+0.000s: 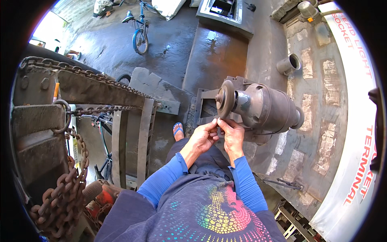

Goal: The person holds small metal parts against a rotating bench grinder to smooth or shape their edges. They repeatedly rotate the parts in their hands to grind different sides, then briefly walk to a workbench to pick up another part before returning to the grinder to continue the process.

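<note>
My left hand and my right hand meet at the fingertips in front of my body. Each is closed in a pinch, and whatever lies between the fingers is too small to make out. Just beyond the fingertips stands a round grinding wheel, mounted on the shaft of a brown, dusty bench grinder. My fingers are close to the wheel's lower edge; whether they touch it I cannot tell. A metal stand holds the grinder up.
Rusty chains hang from a heavy steel beam on my left. A grimy wall with a pipe stub and a white printed banner rise on my right. A blue bicycle stands on the wet floor ahead.
</note>
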A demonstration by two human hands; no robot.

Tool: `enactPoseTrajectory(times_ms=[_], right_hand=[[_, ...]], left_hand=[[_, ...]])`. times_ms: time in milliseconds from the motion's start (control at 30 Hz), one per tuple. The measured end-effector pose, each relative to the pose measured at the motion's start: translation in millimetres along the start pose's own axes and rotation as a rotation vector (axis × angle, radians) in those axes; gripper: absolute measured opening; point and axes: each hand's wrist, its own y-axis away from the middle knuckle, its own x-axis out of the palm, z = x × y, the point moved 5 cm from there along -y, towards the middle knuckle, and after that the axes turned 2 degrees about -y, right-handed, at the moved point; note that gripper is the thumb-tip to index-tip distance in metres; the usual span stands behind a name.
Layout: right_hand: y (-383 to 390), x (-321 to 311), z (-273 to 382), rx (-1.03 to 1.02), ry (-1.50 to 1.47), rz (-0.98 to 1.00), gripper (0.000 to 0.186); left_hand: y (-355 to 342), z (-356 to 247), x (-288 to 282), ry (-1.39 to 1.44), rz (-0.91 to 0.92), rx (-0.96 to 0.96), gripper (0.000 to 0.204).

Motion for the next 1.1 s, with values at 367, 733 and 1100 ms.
enactPoseTrajectory(times_ms=[367,733,1100], right_hand=[[-8.3,4.6,6.5,0.011,0.020,0.014,0.019],[15.8,-0.8,21.3,-0.089,0.104,0.151,0.021],[9.6,-13.1,24.6,-0.160,0.101,0.197,0.017]], left_hand=[[-3.3,-7.2,10.2,0.065,0.013,0.000,0.019],[29.8,-34.3,20.9,-0.930,-0.130,0.376,0.029],[25.1,-25.5,21.4,-0.418,0.053,0.124,0.026]])
